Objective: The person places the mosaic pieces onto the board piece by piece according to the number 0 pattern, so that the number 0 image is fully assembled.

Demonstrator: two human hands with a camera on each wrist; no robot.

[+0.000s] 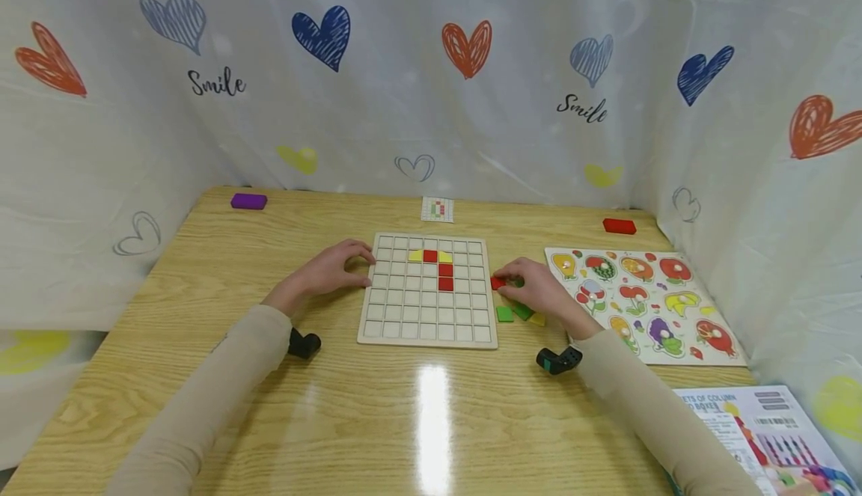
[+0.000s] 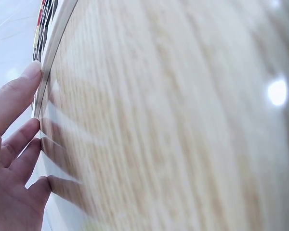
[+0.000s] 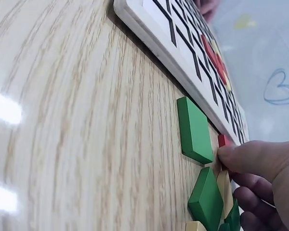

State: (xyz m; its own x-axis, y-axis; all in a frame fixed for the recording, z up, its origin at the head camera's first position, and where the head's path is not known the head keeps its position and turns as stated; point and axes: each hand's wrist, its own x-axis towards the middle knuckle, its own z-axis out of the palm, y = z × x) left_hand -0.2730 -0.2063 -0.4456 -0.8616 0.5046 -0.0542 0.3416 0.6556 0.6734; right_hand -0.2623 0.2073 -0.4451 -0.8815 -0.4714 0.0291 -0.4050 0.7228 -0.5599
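From the head view, a wooden grid board [image 1: 428, 290] lies in the middle of the table [image 1: 202, 271]. On the board sit 3 red squares [image 1: 444, 270] and 2 yellow bits [image 1: 416, 255]. The left hand [image 1: 330, 268] rests at the left edge of the board, with its fingers laid against it. The right hand [image 1: 539, 290] is just right of the board and pinches a small red block [image 1: 497, 283] with its fingertips. Near that hand lie green blocks [image 1: 504, 314] and a yellow block [image 1: 537, 320]. Further right is a fruit puzzle [image 1: 640, 301]. At the far side of the table sit a purple block [image 1: 248, 201], a little card [image 1: 437, 209] and a red bar [image 1: 619, 226]. From the left wrist view, the left hand [image 2: 12, 159] has straight fingers [image 2: 19, 96] whose tips touch the side of the board [image 2: 50, 57]. From the right wrist view, the right hand [image 3: 265, 178] curls round the red block [image 3: 223, 140], which sits beside the edge of the board [image 3: 183, 43]. 2 green blocks [image 3: 194, 130] lie flat on the table right next to it.
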